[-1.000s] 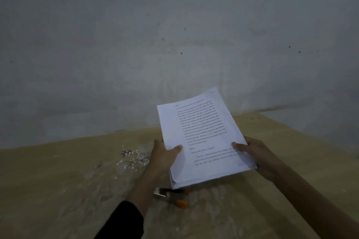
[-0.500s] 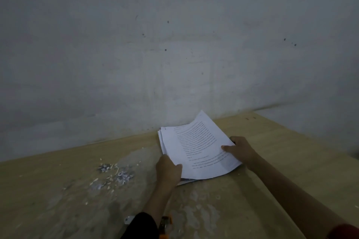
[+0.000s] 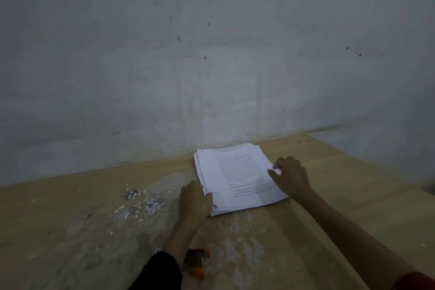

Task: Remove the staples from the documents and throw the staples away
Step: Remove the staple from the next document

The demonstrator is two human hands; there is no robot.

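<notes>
Fingers (image 3: 208,195) of left hand (image 3: 194,201) set against near left edge of stack of papers (image 3: 235,172), thumb over the edge; could not tell whether gripping or only touching. Right hand (image 3: 292,176) at stack's right edge, fingers loosely bent, tips touching top sheet, clasping nothing. Lay flat on wooden surface (image 3: 353,195) between both hands. Farther left, scattered grey and white scraps (image 3: 143,200); nearer, beside left forearm, blurred orange tool (image 3: 197,263).
</notes>
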